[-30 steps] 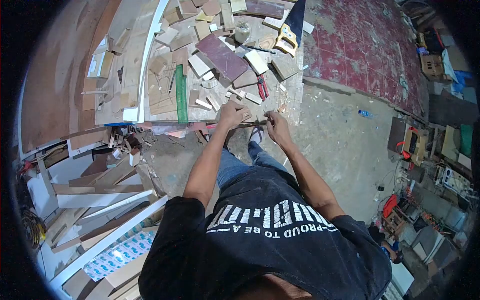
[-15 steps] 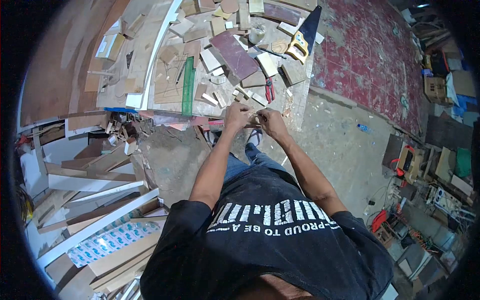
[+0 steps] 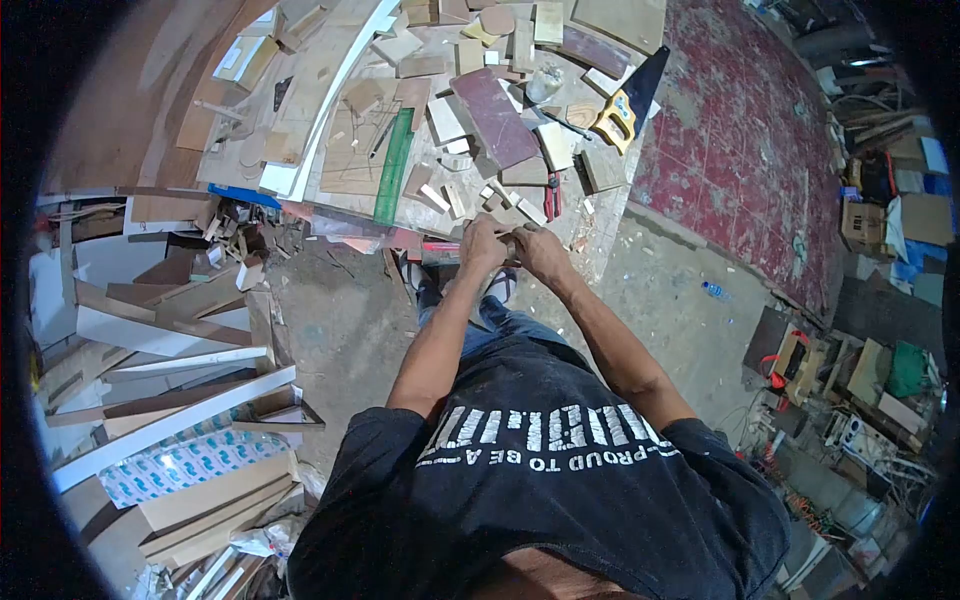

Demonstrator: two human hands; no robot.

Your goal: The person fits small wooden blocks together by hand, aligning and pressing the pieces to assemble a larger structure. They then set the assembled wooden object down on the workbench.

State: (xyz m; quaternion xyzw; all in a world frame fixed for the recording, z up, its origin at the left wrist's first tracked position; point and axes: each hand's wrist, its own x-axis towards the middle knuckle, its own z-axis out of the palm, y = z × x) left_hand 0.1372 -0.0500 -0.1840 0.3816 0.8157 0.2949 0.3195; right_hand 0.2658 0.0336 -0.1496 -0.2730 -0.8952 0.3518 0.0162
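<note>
At the near edge of the workbench (image 3: 330, 210), my left hand (image 3: 484, 243) and my right hand (image 3: 541, 250) almost meet. Both sets of fingers are closed in a pinch on something small between them; the fingers hide what it is. Just beyond lie small wood blocks (image 3: 453, 200) and a red utility knife (image 3: 552, 196). A green ruler (image 3: 394, 165) rests to the left of my left hand, on a board with pencil lines. Further back are a dark red wood panel (image 3: 496, 118) and a handsaw (image 3: 634, 103) with a yellow handle.
Wood offcuts (image 3: 398, 45) and a clear jar (image 3: 544, 84) crowd the back of the bench. Scrap boards (image 3: 170, 330) are piled on the floor at left. A blue-labelled bottle (image 3: 713, 290) lies on the floor at right, near tools and cables (image 3: 860, 440).
The view has shifted, so the bench things appear lower and further right. My hands stay close together at the bench edge, with the fingers turned slightly.
</note>
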